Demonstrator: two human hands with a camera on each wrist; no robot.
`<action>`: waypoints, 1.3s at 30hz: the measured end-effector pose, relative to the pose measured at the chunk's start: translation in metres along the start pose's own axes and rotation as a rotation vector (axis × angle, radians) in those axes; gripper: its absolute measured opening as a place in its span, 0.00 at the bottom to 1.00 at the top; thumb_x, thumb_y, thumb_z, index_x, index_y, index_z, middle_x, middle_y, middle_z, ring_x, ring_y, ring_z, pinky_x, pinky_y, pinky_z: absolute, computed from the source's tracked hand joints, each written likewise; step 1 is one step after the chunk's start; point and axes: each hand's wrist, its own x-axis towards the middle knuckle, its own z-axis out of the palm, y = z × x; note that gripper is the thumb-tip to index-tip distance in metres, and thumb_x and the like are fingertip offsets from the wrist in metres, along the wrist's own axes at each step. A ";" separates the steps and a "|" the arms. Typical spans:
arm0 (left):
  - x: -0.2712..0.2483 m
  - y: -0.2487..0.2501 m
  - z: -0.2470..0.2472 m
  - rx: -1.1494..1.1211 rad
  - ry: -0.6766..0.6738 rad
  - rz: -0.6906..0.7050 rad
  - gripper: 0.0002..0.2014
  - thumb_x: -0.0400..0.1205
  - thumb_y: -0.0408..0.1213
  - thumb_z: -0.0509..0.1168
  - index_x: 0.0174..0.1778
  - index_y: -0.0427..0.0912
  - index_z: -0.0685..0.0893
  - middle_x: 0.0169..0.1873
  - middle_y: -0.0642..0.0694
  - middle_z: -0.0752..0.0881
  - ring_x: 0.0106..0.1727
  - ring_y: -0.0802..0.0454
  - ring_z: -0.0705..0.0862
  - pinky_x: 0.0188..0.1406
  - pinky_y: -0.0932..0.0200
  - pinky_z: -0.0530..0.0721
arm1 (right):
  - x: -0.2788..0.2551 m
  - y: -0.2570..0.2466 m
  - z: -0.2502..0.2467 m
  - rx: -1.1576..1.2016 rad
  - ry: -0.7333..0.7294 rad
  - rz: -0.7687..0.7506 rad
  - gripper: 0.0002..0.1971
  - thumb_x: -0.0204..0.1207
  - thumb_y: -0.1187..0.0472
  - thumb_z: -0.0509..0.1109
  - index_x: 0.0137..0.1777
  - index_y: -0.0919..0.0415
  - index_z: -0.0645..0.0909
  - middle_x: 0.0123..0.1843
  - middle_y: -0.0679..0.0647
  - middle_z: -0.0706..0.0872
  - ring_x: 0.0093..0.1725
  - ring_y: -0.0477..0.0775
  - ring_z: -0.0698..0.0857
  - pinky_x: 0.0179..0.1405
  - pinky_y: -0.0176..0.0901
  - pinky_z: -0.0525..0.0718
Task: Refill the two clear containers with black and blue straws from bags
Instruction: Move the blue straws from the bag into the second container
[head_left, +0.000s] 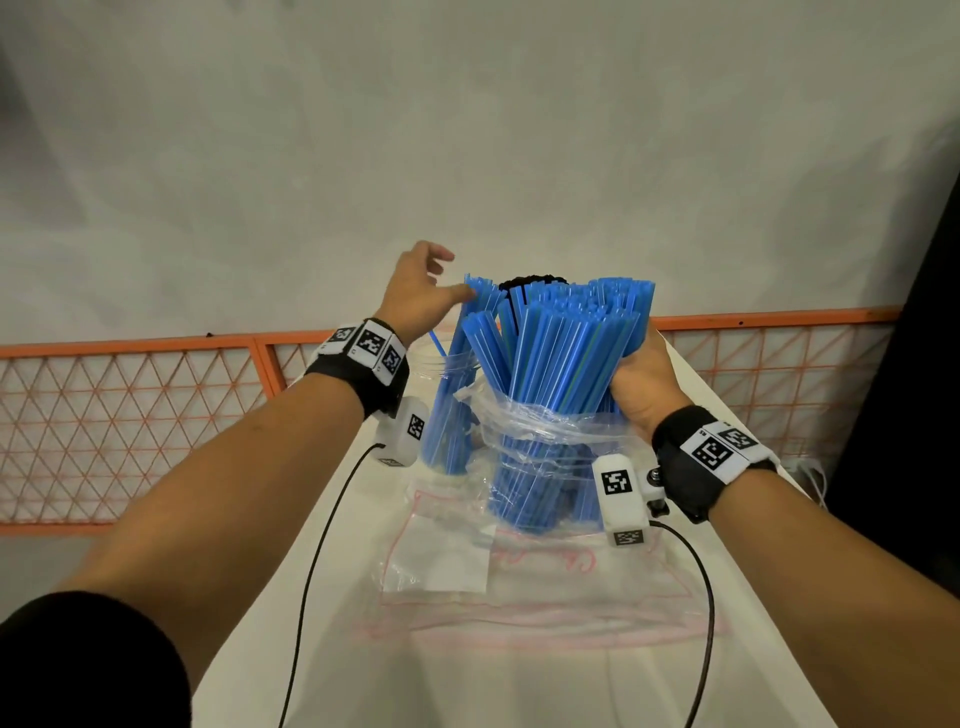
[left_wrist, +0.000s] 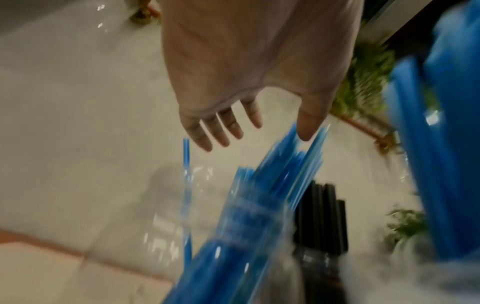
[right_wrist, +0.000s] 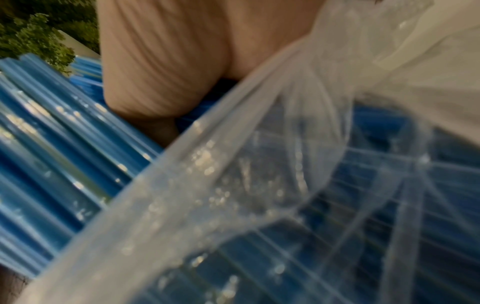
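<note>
My left hand (head_left: 451, 278) hovers open over a clear container (head_left: 448, 370) holding blue straws (head_left: 453, 410). Its thumb touches their top ends, and in the left wrist view the left hand (left_wrist: 280, 131) has its fingers spread above the blue straws (left_wrist: 283, 174). One loose straw (left_wrist: 186, 185) leans apart in that container. Black straws (head_left: 525, 283) stand just behind; they show as black straws (left_wrist: 322, 216) in a second container. My right hand (head_left: 638, 366) grips a thick bundle of blue straws (head_left: 561, 353) that sticks up out of a clear plastic bag (head_left: 545, 431). Bag film (right_wrist: 259, 185) fills the right wrist view.
Flat clear bags (head_left: 467, 561) with pink lines lie on the narrow white table (head_left: 519, 686) in front of the containers. An orange mesh fence (head_left: 130, 415) runs behind and to both sides. Wrist camera cables (head_left: 322, 545) hang over the table.
</note>
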 end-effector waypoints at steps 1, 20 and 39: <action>-0.006 0.005 -0.008 -0.041 0.059 0.045 0.14 0.75 0.35 0.74 0.53 0.48 0.79 0.53 0.47 0.79 0.48 0.54 0.78 0.47 0.61 0.76 | 0.000 0.000 0.000 0.000 -0.005 0.002 0.19 0.76 0.72 0.74 0.67 0.68 0.78 0.62 0.65 0.86 0.63 0.62 0.85 0.64 0.61 0.84; -0.090 0.024 0.028 -0.319 -0.285 -0.083 0.09 0.81 0.28 0.71 0.56 0.41 0.85 0.49 0.45 0.91 0.49 0.53 0.91 0.52 0.54 0.90 | -0.002 -0.005 0.005 0.027 0.007 0.017 0.19 0.77 0.68 0.74 0.66 0.68 0.78 0.61 0.65 0.86 0.62 0.63 0.86 0.63 0.63 0.85; -0.073 0.037 0.027 -0.359 -0.201 -0.155 0.12 0.83 0.34 0.70 0.59 0.31 0.85 0.54 0.34 0.90 0.53 0.41 0.90 0.59 0.45 0.88 | 0.003 0.004 0.002 -0.012 -0.009 -0.039 0.17 0.75 0.67 0.76 0.63 0.66 0.79 0.59 0.62 0.88 0.60 0.60 0.87 0.60 0.58 0.87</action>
